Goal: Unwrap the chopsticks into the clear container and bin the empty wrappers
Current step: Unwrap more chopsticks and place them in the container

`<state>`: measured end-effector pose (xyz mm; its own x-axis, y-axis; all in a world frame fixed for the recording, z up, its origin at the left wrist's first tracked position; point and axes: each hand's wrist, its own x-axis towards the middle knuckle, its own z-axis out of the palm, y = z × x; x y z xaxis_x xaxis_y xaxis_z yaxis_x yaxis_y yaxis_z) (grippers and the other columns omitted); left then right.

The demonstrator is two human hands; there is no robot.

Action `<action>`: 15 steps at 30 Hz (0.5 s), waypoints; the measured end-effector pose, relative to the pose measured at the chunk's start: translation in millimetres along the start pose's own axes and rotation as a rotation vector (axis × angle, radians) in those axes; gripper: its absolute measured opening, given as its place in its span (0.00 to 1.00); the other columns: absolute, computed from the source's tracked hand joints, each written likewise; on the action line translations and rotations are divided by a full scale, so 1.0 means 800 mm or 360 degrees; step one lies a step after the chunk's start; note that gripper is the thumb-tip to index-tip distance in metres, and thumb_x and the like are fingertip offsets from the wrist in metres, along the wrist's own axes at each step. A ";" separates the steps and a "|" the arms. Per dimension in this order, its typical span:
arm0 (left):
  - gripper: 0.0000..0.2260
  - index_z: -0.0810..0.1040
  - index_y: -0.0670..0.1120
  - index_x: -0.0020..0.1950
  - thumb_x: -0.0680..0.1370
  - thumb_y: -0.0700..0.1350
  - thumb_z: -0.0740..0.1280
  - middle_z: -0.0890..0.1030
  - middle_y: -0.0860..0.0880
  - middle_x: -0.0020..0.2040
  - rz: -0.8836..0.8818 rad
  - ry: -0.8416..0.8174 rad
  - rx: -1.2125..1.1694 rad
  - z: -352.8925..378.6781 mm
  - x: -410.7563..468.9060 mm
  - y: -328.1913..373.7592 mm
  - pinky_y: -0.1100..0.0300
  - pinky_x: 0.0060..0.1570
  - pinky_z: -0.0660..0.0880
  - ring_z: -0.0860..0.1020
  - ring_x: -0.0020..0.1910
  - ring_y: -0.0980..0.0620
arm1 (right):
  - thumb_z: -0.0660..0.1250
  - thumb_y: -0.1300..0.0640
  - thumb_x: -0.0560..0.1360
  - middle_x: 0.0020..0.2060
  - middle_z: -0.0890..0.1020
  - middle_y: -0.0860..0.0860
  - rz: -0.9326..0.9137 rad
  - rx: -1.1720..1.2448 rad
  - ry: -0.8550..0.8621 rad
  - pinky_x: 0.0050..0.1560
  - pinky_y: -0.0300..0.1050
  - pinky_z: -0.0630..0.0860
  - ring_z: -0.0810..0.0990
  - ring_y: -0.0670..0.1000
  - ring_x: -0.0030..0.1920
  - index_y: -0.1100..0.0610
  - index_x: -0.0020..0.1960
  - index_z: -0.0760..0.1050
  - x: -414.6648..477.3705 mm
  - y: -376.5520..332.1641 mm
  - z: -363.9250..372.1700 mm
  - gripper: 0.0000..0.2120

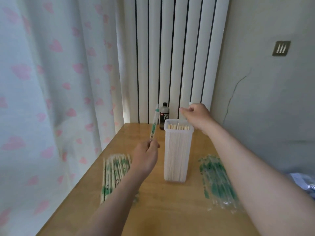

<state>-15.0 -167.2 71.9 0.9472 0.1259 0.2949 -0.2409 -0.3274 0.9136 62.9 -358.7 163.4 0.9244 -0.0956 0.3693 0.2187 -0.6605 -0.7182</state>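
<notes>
Mid-frame, my left hand (pixel 146 157) pinched the wrapper (pixel 154 124) upright by its lower end, frame-left of the clear container (pixel 179 132); my right hand (pixel 196 116), curled empty, hovered above.

A: What shows of the person?
B: Two arms. The left forearm (pixel 115 198) and right forearm (pixel 247 164) are bare right back to the near edge (the view ends there).
A: And the hands?
B: The left hand (pixel 144 157) and right hand (pixel 196 116) are bare too.
</notes>
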 end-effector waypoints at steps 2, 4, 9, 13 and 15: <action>0.14 0.80 0.44 0.46 0.83 0.48 0.58 0.72 0.51 0.29 0.0004 -0.0039 -0.0016 0.006 -0.002 0.003 0.58 0.34 0.67 0.71 0.30 0.53 | 0.66 0.47 0.80 0.36 0.74 0.55 0.0032 0.0063 0.0004 0.36 0.43 0.70 0.73 0.52 0.34 0.56 0.42 0.74 0.001 0.005 -0.006 0.14; 0.14 0.80 0.43 0.46 0.83 0.48 0.58 0.73 0.50 0.31 0.0014 -0.0097 -0.0018 0.015 -0.007 0.010 0.57 0.35 0.67 0.71 0.32 0.52 | 0.65 0.48 0.80 0.36 0.75 0.55 0.0036 0.0066 0.0009 0.34 0.44 0.69 0.72 0.52 0.34 0.58 0.42 0.76 0.001 0.012 -0.014 0.14; 0.15 0.81 0.46 0.51 0.84 0.50 0.56 0.76 0.51 0.35 -0.0066 -0.0353 -0.0061 0.050 -0.019 0.026 0.58 0.38 0.69 0.74 0.36 0.54 | 0.65 0.47 0.82 0.30 0.74 0.45 -0.0015 0.0322 0.0028 0.31 0.41 0.65 0.69 0.45 0.28 0.68 0.46 0.78 -0.033 0.024 -0.047 0.22; 0.17 0.80 0.43 0.50 0.84 0.50 0.56 0.73 0.48 0.32 -0.0187 -0.0659 -0.0103 0.097 -0.029 0.036 0.61 0.28 0.65 0.70 0.28 0.54 | 0.67 0.46 0.81 0.29 0.75 0.50 0.0049 0.0596 -0.0446 0.23 0.40 0.61 0.68 0.48 0.25 0.60 0.53 0.82 -0.078 0.055 -0.073 0.17; 0.16 0.81 0.42 0.51 0.84 0.50 0.57 0.74 0.47 0.33 -0.0223 -0.0783 -0.0084 0.124 -0.035 0.039 0.62 0.27 0.64 0.71 0.28 0.51 | 0.71 0.52 0.79 0.28 0.75 0.49 0.0110 0.0495 -0.0455 0.23 0.39 0.61 0.69 0.47 0.25 0.59 0.47 0.82 -0.091 0.084 -0.076 0.10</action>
<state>-27.7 -273.6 64.3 0.9556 -0.2943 0.0135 -0.1026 -0.2895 0.9517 -8.8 -441.4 123.7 0.9800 0.1075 0.1675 0.1968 -0.3997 -0.8953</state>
